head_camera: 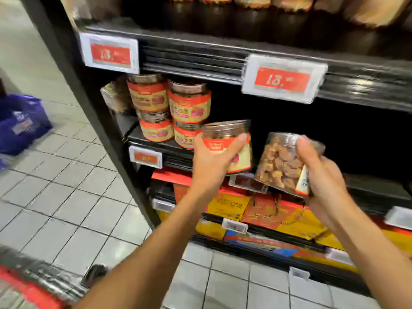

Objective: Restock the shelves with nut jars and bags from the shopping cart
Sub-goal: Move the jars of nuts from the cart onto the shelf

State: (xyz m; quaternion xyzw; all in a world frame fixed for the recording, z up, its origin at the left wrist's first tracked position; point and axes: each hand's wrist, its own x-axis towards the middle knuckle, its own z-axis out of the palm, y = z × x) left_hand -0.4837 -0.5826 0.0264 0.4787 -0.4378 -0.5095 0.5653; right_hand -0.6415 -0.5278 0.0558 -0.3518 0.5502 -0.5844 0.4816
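My left hand (211,161) grips a clear nut jar with a red and cream label (231,139), held upright just right of the stacked jars. My right hand (321,172) grips a second clear nut jar (281,161), tilted so the nuts show through its side. Both jars hover in front of the dark middle shelf (151,139). On that shelf's left end stand several matching jars (174,110), stacked two high. The shopping cart (33,288) shows as a blurred red and metal edge at the bottom left.
Price tags (283,79) hang on the shelf edge above. Right of the stacked jars the middle shelf is dark. Red and yellow gift boxes (267,210) fill the lower shelves. A blue basket (20,123) sits on the tiled floor at left. More jars line the top shelf.
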